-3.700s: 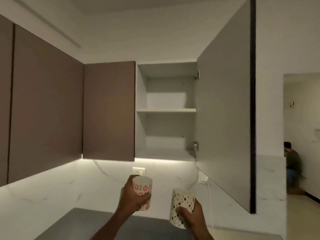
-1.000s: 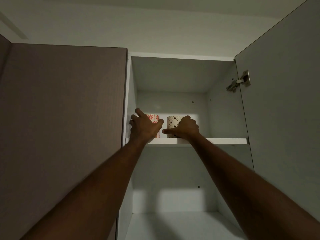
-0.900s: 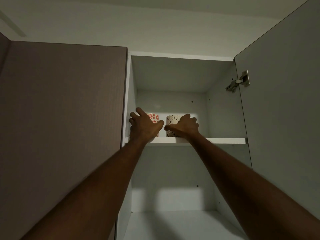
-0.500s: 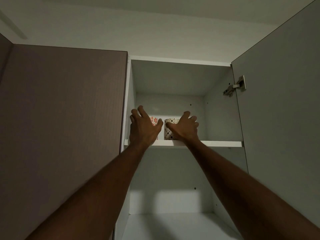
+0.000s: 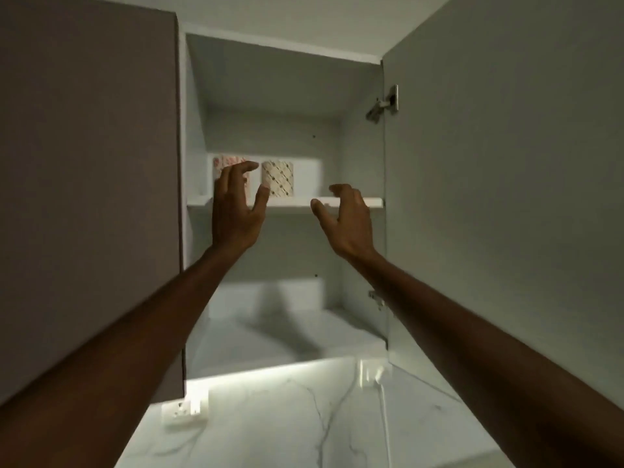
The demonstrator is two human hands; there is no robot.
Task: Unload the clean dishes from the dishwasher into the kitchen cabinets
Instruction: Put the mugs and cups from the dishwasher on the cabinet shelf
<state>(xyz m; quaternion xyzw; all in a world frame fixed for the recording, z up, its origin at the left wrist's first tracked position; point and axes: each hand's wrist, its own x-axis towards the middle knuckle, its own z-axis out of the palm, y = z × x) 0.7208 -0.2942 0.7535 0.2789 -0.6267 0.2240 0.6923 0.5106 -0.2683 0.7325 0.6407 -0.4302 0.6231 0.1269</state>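
Red-patterned cup (image 5: 223,170): upright on the upper shelf (image 5: 351,201), left end, partly hidden by the left hand.
Brown-patterned cup (image 5: 277,179): upright just beside it, to the right.
Left hand (image 5: 236,211): raised before the red-patterned cup, fingers spread and relaxed, gripping nothing.
Right hand (image 5: 344,219): at the shelf edge, fingers loosely curled, empty, apart from both cups.
Cabinet door (image 5: 499,184): swung open at right.

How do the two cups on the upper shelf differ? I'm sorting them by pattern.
The left cup has a red pattern; the right cup has a dark dotted lattice. The left hand partly hides the left cup, while the right cup shows in full. Both are pale, stand upright side by side on the upper shelf, and neither is held.
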